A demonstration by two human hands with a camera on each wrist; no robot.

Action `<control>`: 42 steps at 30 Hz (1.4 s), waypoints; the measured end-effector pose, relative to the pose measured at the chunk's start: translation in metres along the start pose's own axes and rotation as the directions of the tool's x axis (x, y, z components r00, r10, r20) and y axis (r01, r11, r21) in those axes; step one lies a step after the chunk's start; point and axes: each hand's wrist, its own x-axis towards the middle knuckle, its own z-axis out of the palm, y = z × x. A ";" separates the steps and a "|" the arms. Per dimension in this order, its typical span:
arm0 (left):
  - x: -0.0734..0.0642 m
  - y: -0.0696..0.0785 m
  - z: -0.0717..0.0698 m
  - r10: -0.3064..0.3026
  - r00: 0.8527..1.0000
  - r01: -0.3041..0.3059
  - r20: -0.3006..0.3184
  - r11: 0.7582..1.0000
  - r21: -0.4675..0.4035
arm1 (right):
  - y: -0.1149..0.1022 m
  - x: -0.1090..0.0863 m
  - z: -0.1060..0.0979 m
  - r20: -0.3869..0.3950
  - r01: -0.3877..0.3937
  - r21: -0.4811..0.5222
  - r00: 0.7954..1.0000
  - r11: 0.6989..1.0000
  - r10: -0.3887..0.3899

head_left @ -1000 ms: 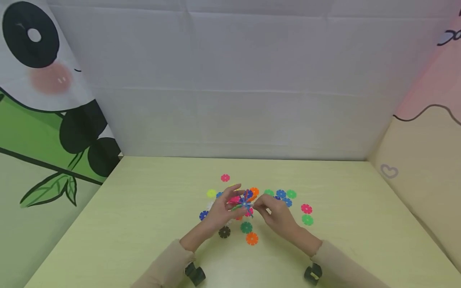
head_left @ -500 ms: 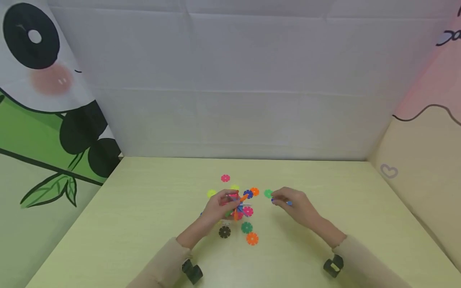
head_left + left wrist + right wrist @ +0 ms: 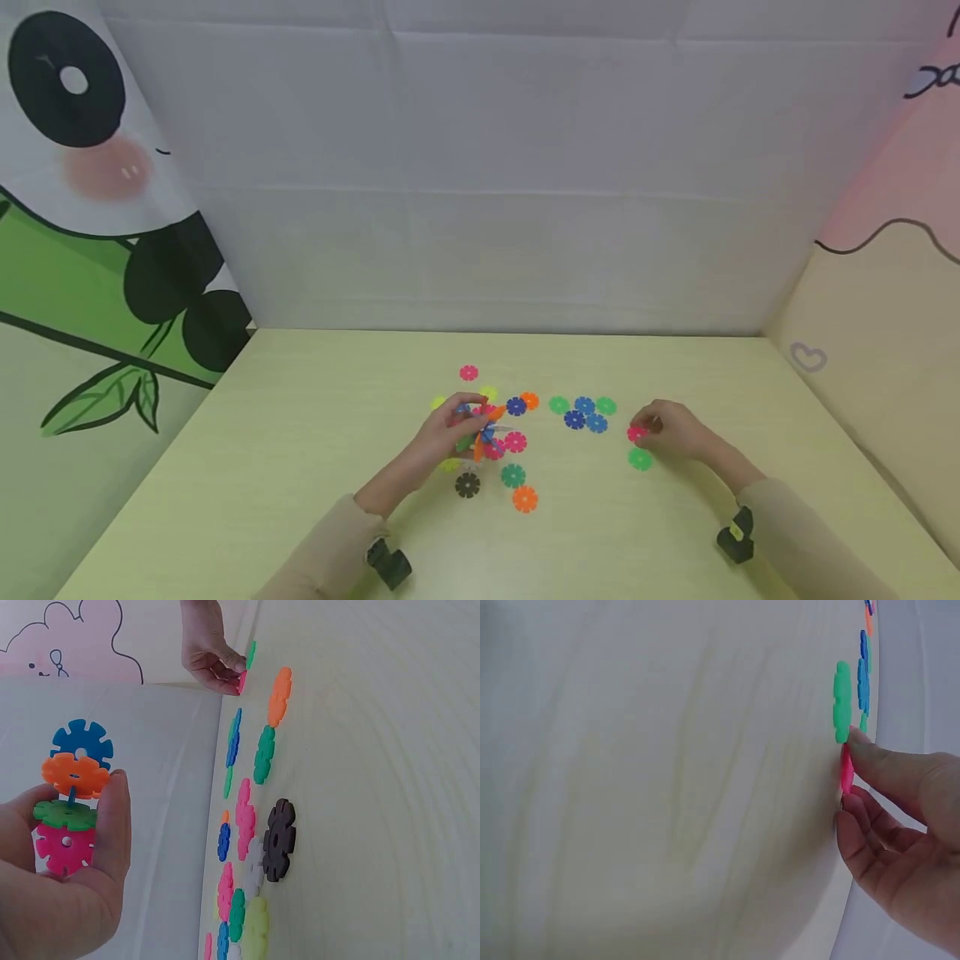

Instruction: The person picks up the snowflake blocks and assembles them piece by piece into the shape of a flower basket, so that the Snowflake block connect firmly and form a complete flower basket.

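My left hand (image 3: 441, 432) holds a cluster of slotted plastic snowflake discs (image 3: 487, 435) joined edge to edge. In the left wrist view, blue, orange (image 3: 75, 776), green and pink discs show in it between thumb and fingers. Far to the right, my right hand (image 3: 678, 432) pinches a pink snowflake disc (image 3: 636, 434) at the tabletop. Its thumb and fingertips lie on either side of that pink disc (image 3: 847, 769) in the right wrist view. Just nearer than it lies a light green disc (image 3: 640, 459). My left fingers hide part of the cluster.
Between the hands lie several blue and green discs (image 3: 585, 405). Pink, yellow and white discs spread around and below the left hand, with a black disc (image 3: 467, 485), a dark green disc (image 3: 513, 476) and an orange disc (image 3: 525, 499) nearer me. A white cloth wall (image 3: 480, 250) stands behind the table.
My right hand has gone from beside the cluster, past the blue discs, to the pink disc on the right. The left hand has shifted slightly left and turned the cluster.
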 end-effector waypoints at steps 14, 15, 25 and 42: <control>0.002 0.006 -0.003 -0.054 0.997 0.058 0.054 0.995 -0.078 | -0.010 0.002 -0.001 -0.079 -0.083 0.015 0.993 0.996 0.084; 0.002 0.008 -0.003 -0.052 0.997 0.056 0.054 0.995 -0.087 | -0.013 0.002 -0.001 -0.090 -0.071 0.033 0.993 0.997 0.073; 0.001 0.016 -0.002 -0.065 0.997 0.069 0.048 0.994 -0.089 | -0.088 0.018 0.006 -0.173 0.087 0.272 0.984 0.958 -0.041; 0.007 0.012 0.011 0.045 0.998 -0.047 0.032 0.997 0.062 | -0.165 0.035 0.034 -0.278 0.179 0.445 0.959 0.877 -0.055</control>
